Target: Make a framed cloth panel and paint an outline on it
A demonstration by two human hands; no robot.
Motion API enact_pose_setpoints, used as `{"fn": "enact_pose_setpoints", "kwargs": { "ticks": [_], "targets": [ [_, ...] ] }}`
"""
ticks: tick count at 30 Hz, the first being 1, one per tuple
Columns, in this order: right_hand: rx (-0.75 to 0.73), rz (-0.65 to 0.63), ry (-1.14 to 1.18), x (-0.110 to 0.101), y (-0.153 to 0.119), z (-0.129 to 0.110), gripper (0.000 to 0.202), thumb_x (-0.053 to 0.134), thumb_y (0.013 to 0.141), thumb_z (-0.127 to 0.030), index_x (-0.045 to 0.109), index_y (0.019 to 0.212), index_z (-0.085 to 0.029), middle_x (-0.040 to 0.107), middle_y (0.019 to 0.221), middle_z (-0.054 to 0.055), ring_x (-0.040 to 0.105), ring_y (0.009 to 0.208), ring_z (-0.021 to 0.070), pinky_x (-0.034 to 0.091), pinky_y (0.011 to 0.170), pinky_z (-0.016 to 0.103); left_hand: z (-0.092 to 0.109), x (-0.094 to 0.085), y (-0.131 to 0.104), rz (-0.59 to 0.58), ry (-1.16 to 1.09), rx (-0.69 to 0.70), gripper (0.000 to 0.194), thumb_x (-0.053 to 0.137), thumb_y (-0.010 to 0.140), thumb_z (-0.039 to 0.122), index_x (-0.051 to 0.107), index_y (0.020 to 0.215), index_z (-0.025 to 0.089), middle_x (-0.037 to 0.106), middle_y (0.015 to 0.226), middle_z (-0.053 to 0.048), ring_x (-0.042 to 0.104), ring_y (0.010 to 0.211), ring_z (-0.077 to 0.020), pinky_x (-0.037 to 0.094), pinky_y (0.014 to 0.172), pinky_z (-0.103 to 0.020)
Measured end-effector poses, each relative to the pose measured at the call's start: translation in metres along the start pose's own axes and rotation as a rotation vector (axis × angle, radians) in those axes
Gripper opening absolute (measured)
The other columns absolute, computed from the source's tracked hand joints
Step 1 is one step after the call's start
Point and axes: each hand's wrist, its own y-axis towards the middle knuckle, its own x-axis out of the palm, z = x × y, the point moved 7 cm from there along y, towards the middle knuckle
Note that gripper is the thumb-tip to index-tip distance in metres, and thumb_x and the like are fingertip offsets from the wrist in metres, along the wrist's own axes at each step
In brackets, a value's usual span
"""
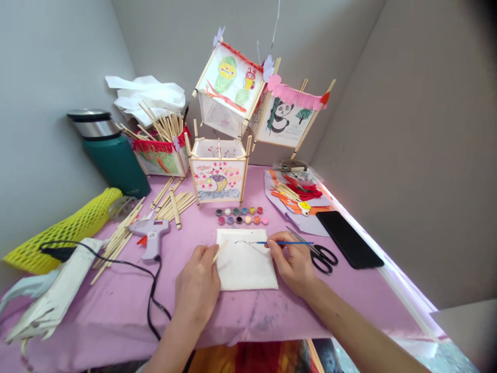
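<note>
A white square sheet point(248, 269) lies flat on the table in front of me, with a thin dark line near its upper middle. My right hand point(291, 259) pinches a blue paintbrush point(289, 242), whose tip points left and meets that line. At the sheet's left edge, my left hand point(199, 282) is closed around a short pale wooden stick point(220, 250) that slants over the paper. Just beyond the sheet sit two rows of small paint pots point(239, 219) in several colours.
Scissors point(323, 258) and a black phone point(349, 238) lie right of my right hand. Leftward are a glue gun point(152, 235) with its cord, wooden sticks point(176, 207), a power strip point(54, 295) and a green bottle point(112, 155). Painted lanterns point(218, 178) stand behind.
</note>
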Motion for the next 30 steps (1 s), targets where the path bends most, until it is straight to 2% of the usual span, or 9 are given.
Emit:
{"fn": "enact_pose_setpoints", "kwargs": {
  "ticks": [15, 30],
  "targets": [
    [0.026, -0.07, -0.015, 0.0069, 0.001, 0.0003, 0.015, 0.045, 0.09, -0.026, 0.057, 0.084, -0.019, 0.064, 0.077, 0.004, 0.058, 0.072, 0.019, 0.042, 0.067, 0.032, -0.0002, 0.001, 0.0, -0.015, -0.021, -0.008, 0.039, 0.038, 0.086, 0.009, 0.057, 0.118, 0.02, 0.06, 0.108, -0.004, 0.061, 0.095, -0.0206, 0.047, 0.079, -0.031],
    [0.007, -0.052, -0.012, 0.0046, 0.0002, 0.001, 0.013, 0.046, 0.089, -0.023, 0.057, 0.082, -0.019, 0.063, 0.077, 0.004, 0.057, 0.072, 0.0185, 0.04, 0.067, 0.031, -0.0018, 0.0013, -0.0002, -0.022, -0.012, -0.025, 0.038, 0.039, 0.086, 0.01, 0.057, 0.118, 0.021, 0.06, 0.108, -0.003, 0.061, 0.094, -0.0198, 0.047, 0.077, -0.03]
  ]
}}
